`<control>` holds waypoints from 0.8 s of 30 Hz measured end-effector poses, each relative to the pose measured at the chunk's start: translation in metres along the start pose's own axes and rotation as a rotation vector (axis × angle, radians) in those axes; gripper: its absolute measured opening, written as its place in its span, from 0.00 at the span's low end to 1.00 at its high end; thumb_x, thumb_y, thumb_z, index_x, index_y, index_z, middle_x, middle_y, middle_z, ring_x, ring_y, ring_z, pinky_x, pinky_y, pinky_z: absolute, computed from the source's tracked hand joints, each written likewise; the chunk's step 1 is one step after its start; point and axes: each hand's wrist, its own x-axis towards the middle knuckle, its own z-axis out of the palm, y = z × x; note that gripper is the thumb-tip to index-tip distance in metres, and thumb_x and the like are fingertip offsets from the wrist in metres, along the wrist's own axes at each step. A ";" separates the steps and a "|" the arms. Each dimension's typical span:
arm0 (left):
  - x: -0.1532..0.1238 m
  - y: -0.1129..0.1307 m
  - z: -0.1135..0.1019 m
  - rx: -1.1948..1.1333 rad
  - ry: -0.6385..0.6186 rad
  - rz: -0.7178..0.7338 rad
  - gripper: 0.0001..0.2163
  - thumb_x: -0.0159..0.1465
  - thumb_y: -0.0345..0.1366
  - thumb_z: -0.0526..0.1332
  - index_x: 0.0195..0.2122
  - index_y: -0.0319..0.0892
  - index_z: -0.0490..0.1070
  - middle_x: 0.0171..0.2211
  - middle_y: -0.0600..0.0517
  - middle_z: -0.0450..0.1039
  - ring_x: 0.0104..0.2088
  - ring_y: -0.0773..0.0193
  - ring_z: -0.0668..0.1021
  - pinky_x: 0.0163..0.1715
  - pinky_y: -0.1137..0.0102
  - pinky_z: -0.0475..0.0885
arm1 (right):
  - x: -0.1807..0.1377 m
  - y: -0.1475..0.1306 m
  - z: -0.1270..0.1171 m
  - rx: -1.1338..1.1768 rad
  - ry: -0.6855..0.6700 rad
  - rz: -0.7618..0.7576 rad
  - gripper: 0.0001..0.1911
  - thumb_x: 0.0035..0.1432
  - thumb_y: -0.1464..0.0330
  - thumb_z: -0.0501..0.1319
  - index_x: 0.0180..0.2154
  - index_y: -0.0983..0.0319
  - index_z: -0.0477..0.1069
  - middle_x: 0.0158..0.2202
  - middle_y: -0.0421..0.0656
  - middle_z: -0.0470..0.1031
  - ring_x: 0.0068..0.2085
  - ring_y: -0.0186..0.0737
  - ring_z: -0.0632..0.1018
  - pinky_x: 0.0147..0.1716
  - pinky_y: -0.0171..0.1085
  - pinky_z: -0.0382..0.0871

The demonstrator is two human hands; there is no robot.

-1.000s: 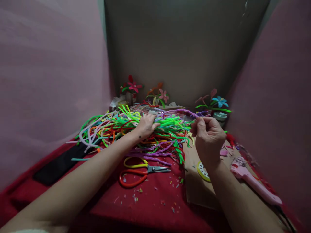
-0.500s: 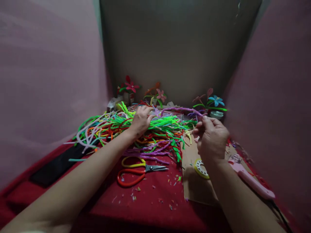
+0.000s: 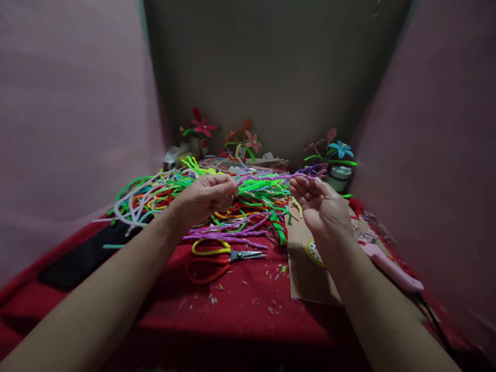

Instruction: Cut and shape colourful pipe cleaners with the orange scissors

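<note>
A purple pipe cleaner [image 3: 267, 177] stretches level between my two hands, above a heap of mixed pipe cleaners [image 3: 256, 191], mostly bright green at the top. Closed in a fist, my left hand [image 3: 211, 194] grips its left end. My right hand [image 3: 325, 204] pinches the other end between thumb and fingers, palm turned partly up. More purple pipe cleaners [image 3: 232, 237] lie at the front of the heap. Just before them rest scissors [image 3: 228, 257] with one yellow and one red handle, blades pointing right.
A cardboard sheet [image 3: 306, 279] carries a yellow-rimmed disc [image 3: 314, 252], partly behind my right wrist. Further right lies a pink corded tool [image 3: 395, 266]. A black flat object [image 3: 73, 258] is at left. Pipe-cleaner flowers [image 3: 341, 149] and a lidded jar [image 3: 339, 178] stand at the back.
My left hand has come off the heap, nearer to me, and now grips the purple pipe cleaner. My right hand has turned its palm upward, and the strand hangs straighter.
</note>
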 end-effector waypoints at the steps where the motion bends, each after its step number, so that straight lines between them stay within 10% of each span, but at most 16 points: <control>1: -0.001 -0.001 0.000 -0.003 -0.014 -0.051 0.11 0.55 0.40 0.61 0.20 0.40 0.64 0.15 0.59 0.49 0.16 0.75 0.52 0.16 0.75 0.46 | 0.004 -0.003 0.000 0.039 0.016 0.018 0.07 0.54 0.73 0.55 0.24 0.64 0.65 0.25 0.42 0.76 0.32 0.36 0.79 0.40 0.41 0.74; 12: -0.008 -0.010 0.006 0.369 0.053 -0.183 0.12 0.54 0.41 0.61 0.19 0.40 0.66 0.13 0.58 0.51 0.14 0.75 0.53 0.14 0.75 0.45 | 0.024 -0.022 -0.007 0.087 0.211 0.029 0.18 0.61 0.78 0.45 0.20 0.62 0.58 0.13 0.33 0.64 0.15 0.26 0.69 0.33 0.35 0.75; 24: -0.008 -0.027 -0.021 0.199 0.113 -0.281 0.11 0.53 0.39 0.62 0.19 0.39 0.67 0.12 0.59 0.48 0.14 0.77 0.50 0.14 0.76 0.43 | 0.023 0.004 -0.025 0.058 0.090 0.009 0.10 0.57 0.74 0.53 0.24 0.61 0.62 0.19 0.36 0.72 0.25 0.33 0.78 0.37 0.41 0.75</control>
